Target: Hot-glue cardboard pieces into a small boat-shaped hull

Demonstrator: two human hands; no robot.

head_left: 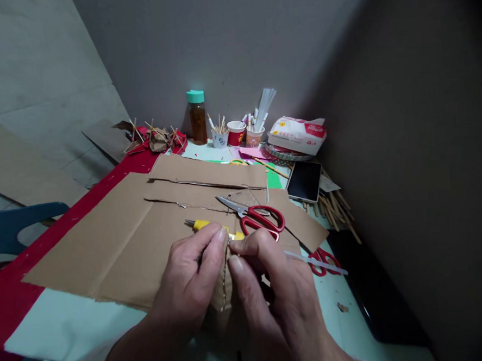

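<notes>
Low at the near edge of the worktop [70, 327], both hands meet on a small cardboard strip [224, 290], which stands upright between them. The left hand [190, 284] has its grip pinching the strip's top edge between thumb and forefinger. The right hand [272, 293] pinches the same edge from the other side, with the fingertips of the two hands almost touching. Under them lies a big cardboard sheet [118, 248]. Just beyond the fingers lie a yellow-handled tool [200, 224] and red scissors [262, 218], and a phone [304, 181] lies farther right.
</notes>
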